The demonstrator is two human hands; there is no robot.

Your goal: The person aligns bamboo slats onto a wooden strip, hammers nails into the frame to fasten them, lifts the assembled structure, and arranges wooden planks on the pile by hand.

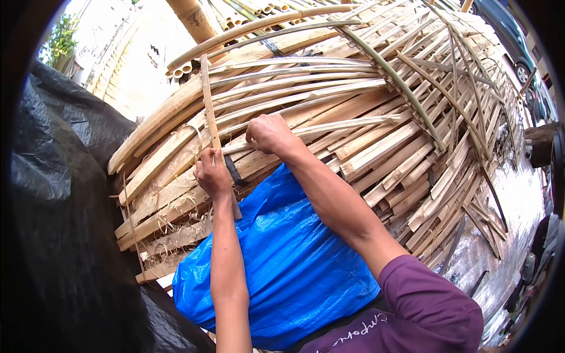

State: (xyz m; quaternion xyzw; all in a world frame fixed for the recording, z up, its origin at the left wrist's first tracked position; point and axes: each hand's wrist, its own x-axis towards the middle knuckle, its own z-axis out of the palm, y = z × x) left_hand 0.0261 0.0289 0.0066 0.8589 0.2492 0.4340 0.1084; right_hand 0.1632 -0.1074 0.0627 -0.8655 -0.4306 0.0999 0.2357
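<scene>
My left hand (213, 173) is closed around a flat upright bamboo slat (208, 100), whose lower end reaches down beside the blue tarp (276, 235) over my lap. Just to its right, my right hand (272, 134) is curled in a fist on a pale bamboo strip (347, 124). That strip runs from beside the left hand, under the right fist, and out to the right. Thin shavings (168, 209) cling around the wood left of my hands. Several long split strips (306, 77) lie side by side beyond the fists.
A large heap of split bamboo (400, 159) spreads to the right, with a crosswise green-brown pole (394, 79) over it. Black plastic sheeting (65, 194) hangs at the left. Round bamboo poles (268, 8) are stacked at the back, and a parked car (506, 35) stands far right.
</scene>
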